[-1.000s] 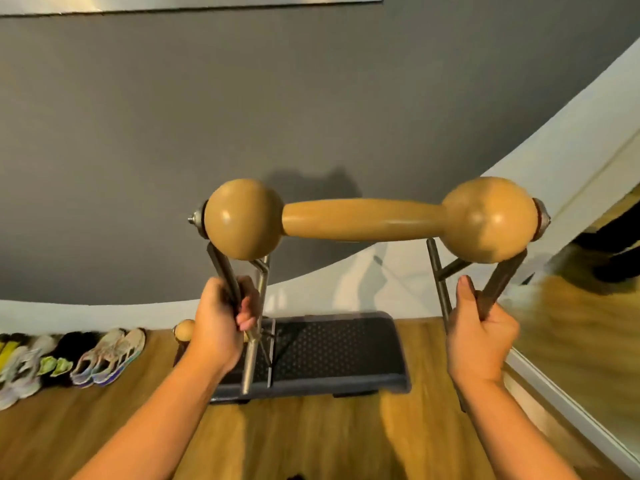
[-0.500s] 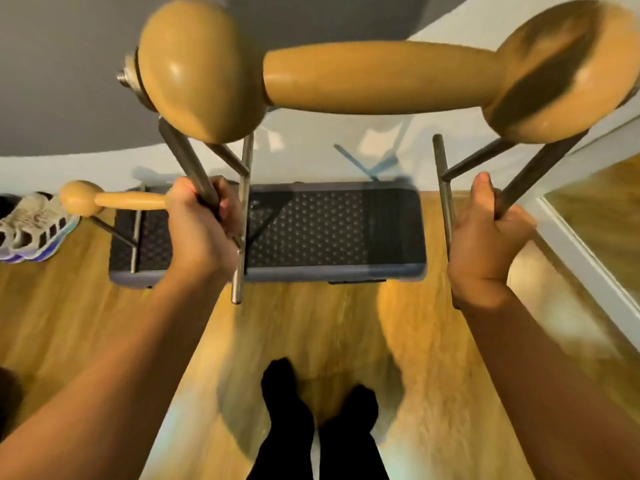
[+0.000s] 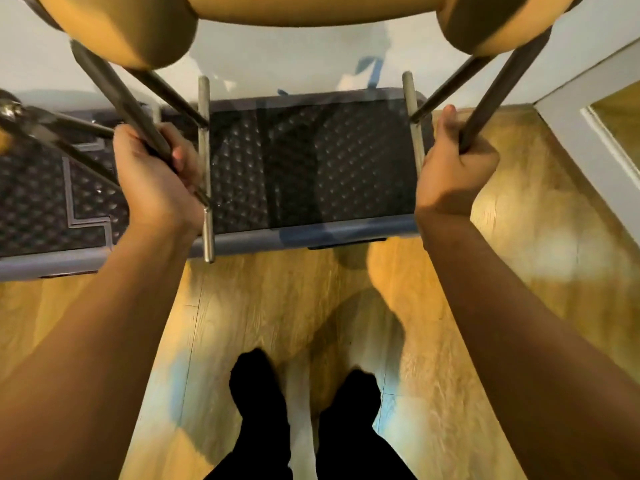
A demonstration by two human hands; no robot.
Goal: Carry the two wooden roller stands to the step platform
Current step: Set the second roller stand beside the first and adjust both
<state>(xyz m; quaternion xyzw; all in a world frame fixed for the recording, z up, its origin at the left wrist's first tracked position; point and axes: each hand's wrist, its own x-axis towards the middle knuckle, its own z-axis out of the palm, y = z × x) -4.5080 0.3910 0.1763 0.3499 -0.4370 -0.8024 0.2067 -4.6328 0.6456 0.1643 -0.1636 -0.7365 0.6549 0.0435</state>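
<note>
Both bare arms reach forward and down; the left hand (image 3: 157,174) and the right hand (image 3: 455,164) are each fisted tight around a metal leg (image 3: 491,95), thumbs up, black-clad feet (image 3: 258,382) below

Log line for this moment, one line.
left hand: grips metal leg | right hand: grips metal leg | wooden roller stand: held over dark step platform
</note>
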